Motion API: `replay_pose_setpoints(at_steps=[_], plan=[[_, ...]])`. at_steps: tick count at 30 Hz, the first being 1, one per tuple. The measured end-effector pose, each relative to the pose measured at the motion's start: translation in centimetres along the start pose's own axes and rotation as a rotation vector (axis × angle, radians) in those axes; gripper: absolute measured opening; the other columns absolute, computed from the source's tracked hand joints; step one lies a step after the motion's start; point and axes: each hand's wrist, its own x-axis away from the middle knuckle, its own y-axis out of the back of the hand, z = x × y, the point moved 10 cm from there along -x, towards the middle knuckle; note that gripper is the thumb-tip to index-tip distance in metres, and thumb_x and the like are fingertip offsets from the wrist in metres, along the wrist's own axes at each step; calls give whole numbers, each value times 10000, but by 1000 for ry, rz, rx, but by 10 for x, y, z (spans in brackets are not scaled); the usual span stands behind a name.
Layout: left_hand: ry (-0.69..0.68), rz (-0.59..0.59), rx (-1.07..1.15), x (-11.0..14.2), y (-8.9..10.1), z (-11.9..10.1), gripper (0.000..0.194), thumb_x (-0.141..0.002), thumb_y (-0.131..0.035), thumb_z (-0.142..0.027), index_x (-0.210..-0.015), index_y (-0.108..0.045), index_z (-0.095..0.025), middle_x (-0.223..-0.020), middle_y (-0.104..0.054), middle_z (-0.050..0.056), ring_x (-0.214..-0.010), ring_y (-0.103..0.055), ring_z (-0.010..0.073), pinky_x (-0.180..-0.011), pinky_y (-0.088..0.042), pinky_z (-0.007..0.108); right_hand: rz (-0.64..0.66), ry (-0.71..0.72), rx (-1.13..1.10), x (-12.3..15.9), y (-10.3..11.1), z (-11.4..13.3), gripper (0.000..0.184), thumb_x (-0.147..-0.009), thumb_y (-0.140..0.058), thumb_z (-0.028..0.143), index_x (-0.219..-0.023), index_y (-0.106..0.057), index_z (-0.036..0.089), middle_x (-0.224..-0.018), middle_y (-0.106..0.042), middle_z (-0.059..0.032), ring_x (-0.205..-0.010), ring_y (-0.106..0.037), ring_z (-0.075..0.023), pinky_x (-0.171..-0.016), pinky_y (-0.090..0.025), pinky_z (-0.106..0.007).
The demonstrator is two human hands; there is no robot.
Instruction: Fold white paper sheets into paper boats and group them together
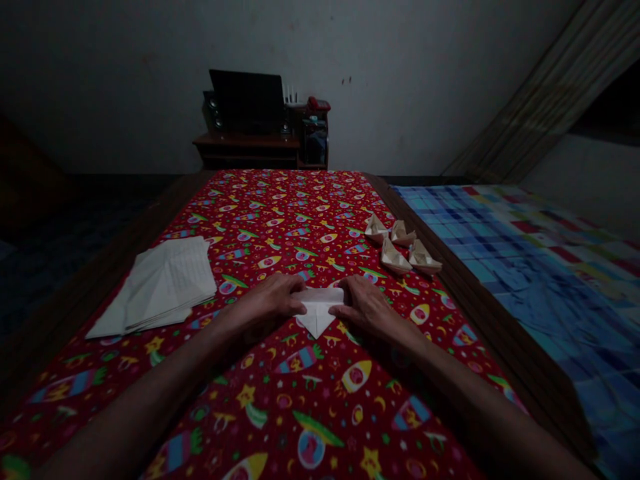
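Note:
A folded sheet of paper lies in front of me, its pointed end toward me and a straight band across its far side. My left hand pinches the left end of that band between thumb and fingers. At the opposite end, my right hand grips the paper the same way. Beyond my right hand stand several folded paper boats, grouped close together. Left of my left hand rests a loose stack of creased paper sheets.
A red patterned cloth covers the table, whose brown edge shows at right. Past it is a blue checked bedspread. At the far wall, a dark monitor stands on a wooden desk beside a red telephone.

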Motion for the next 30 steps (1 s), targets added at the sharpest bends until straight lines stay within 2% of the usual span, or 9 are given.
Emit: replay_pose_setpoints(at_steps=[3,7,9,12,15,18,23,26,30], plan=[[6,12,2,-4,-1,1,170,-685,-626,-345,-751,-643,-189,-613,-576,-39,-567,-546,134,-475,-297,211,-4,-12,-19,-4,0,-3,292,-794,-622,440,-880,-528,177,-860,-539,-37,-777,-492,-168,-659,-369,-262],[-14,-107,-29,1,9,-3,166,-705,-616,-326,-686,-594,-163,-674,-546,-15,-639,-518,145,-533,-319,229,-35,50,-100,-9,3,2,117,-804,-604,271,-775,-545,175,-773,-552,-8,-698,-503,-136,-594,-349,-229],[-126,-291,-48,11,29,-20,141,-751,-585,-279,-681,-569,-158,-734,-545,6,-717,-512,156,-603,-357,242,-143,141,-151,-10,18,12,41,-829,-543,194,-796,-546,171,-772,-581,-13,-690,-524,-130,-601,-373,-230],[-318,-661,-126,45,62,-50,127,-823,-523,-182,-702,-553,-154,-771,-559,31,-787,-500,171,-701,-384,279,-406,308,-49,-2,52,34,112,-878,-470,174,-794,-545,168,-779,-610,-45,-725,-533,-150,-665,-408,-268],[-415,-832,-344,71,65,-71,155,-867,-497,-190,-730,-561,-157,-775,-586,50,-772,-485,191,-704,-375,318,-476,465,177,10,59,59,144,-911,-438,164,-872,-577,163,-837,-632,-70,-769,-512,-169,-719,-404,-308],[-464,-770,-486,77,41,-77,171,-880,-480,-184,-732,-562,-162,-761,-599,48,-755,-486,200,-696,-367,337,-363,562,295,21,40,73,157,-920,-442,167,-967,-589,140,-851,-632,-77,-767,-495,-173,-695,-393,-309],[-464,-491,-495,77,-1,-70,172,-899,-418,-156,-850,-582,-157,-894,-615,72,-858,-517,221,-747,-376,359,-123,553,310,32,5,66,246,-943,-376,186,-875,-610,146,-804,-595,-71,-725,-461,-165,-629,-370,-285],[-397,-423,-457,80,-8,-68,170,-899,-411,-142,-924,-578,-157,-935,-618,70,-859,-525,219,-756,-382,362,-49,489,284,33,-5,55,244,-943,-377,198,-916,-616,154,-862,-603,-83,-765,-475,-173,-664,-388,-291],[-299,-426,-286,80,-7,-57,157,-918,-412,-196,-935,-566,-173,-957,-609,62,-878,-528,211,-761,-400,351,-23,391,131,30,-4,44,245,-936,-400,245,-924,-633,170,-872,-622,-91,-777,-514,-175,-661,-414,-293]])
